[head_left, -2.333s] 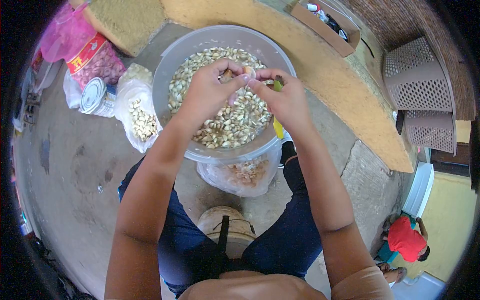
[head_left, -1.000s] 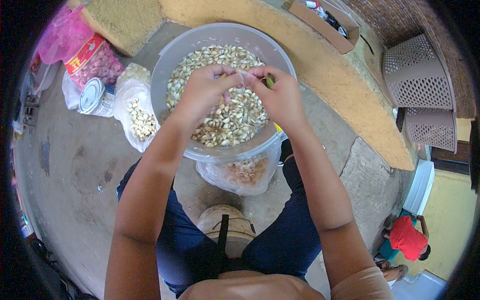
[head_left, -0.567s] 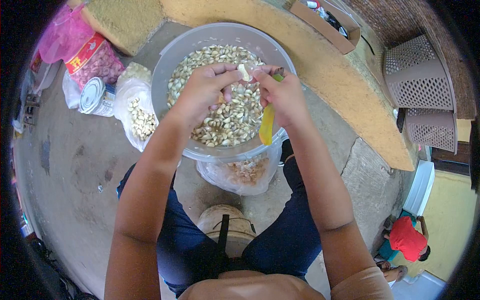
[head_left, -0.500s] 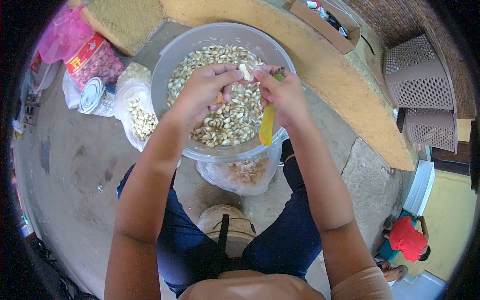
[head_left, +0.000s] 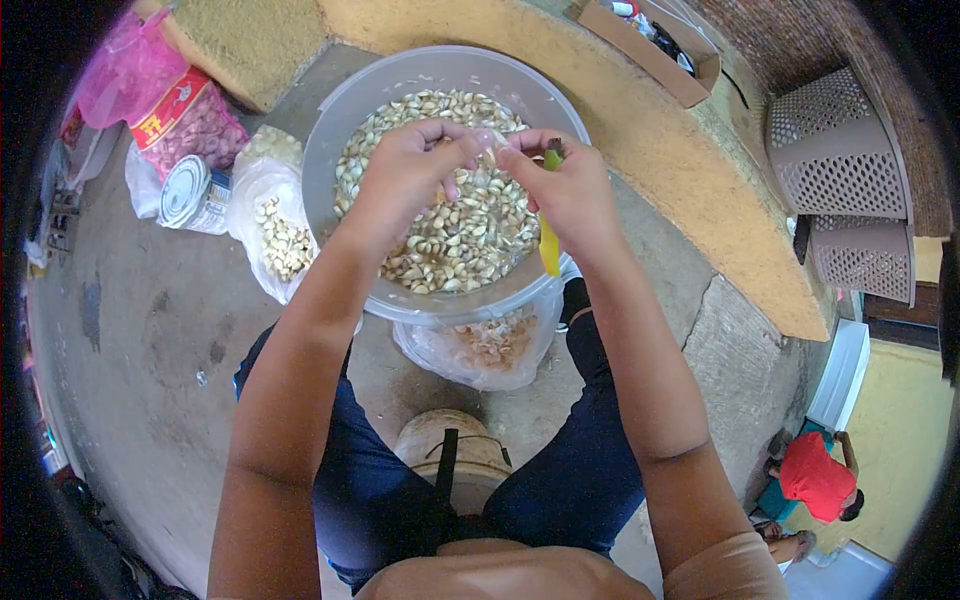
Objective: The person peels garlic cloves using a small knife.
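Note:
Above a big grey tub (head_left: 318, 130) of unpeeled garlic cloves (head_left: 470, 235) in water, my two hands meet fingertip to fingertip. My left hand (head_left: 415, 170) is closed in a pinch on a pale garlic clove (head_left: 487, 140), largely covered by the fingers. Thin skin seems to stretch across to my right hand (head_left: 572, 190), whose thumb and forefinger press on the clove's other side. That hand also grips a small knife with a yellow-green handle (head_left: 549, 248); the handle hangs below the palm, and a short dark end shows above the fingers.
A plastic bag of peeled cloves (head_left: 283, 245) sits left of the tub, by a can (head_left: 195, 195) and a pink mesh sack (head_left: 195, 120). A bag of skins (head_left: 490, 345) lies below the tub. A bucket (head_left: 455, 445) stands between my legs. A person in red (head_left: 815, 478) bends at right.
The clove has turned and is now more hidden by my fingers. The knife handle has swung more upright and slightly right as my right hand rotated.

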The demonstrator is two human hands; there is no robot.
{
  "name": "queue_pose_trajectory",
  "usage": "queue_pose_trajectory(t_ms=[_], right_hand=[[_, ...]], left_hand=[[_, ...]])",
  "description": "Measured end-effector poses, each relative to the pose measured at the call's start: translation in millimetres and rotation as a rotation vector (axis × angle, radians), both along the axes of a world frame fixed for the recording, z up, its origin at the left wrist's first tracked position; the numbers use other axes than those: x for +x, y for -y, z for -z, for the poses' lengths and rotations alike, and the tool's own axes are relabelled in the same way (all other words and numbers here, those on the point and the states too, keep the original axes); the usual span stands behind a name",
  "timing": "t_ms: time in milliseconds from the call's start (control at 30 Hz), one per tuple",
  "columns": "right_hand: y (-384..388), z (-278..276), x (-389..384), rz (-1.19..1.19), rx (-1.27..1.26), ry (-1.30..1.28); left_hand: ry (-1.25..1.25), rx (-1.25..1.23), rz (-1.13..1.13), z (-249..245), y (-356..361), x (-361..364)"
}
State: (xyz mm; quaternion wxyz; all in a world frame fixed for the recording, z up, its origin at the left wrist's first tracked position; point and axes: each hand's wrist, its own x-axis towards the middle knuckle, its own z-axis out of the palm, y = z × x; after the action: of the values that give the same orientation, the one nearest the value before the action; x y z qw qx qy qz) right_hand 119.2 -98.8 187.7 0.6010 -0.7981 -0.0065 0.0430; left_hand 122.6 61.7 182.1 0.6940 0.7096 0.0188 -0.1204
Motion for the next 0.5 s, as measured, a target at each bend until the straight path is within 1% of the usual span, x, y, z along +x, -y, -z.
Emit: queue_pose_trajectory(t_ms=[100,133,233,333,500], right_hand=[[-1.3,-0.2,-1.3,0.003,-0.012,0.023],[-1.7,0.0,-1.4,0.009,-0.009,0.033],[-1.2,0.4,0.3,0.001,0.082,0.002],[0.0,1.0,2.0,0.009,0.202,-0.107],[0.6,2.4,2.5,-0.004,0.283,-0.116]], left_hand=[[0.035,0.041,0.024,-1.4,0.2,-1.4],[0.019,0.015,0.027,-0.1,-0.5,-0.7],[-0.012,-0.034,0.04,2.9,-2.5,1.0],[-0.01,-0.037,0.062,1.0,-2.8,0.3],[0.018,-0.116,0.064,7.4,-4.0,2.0]])
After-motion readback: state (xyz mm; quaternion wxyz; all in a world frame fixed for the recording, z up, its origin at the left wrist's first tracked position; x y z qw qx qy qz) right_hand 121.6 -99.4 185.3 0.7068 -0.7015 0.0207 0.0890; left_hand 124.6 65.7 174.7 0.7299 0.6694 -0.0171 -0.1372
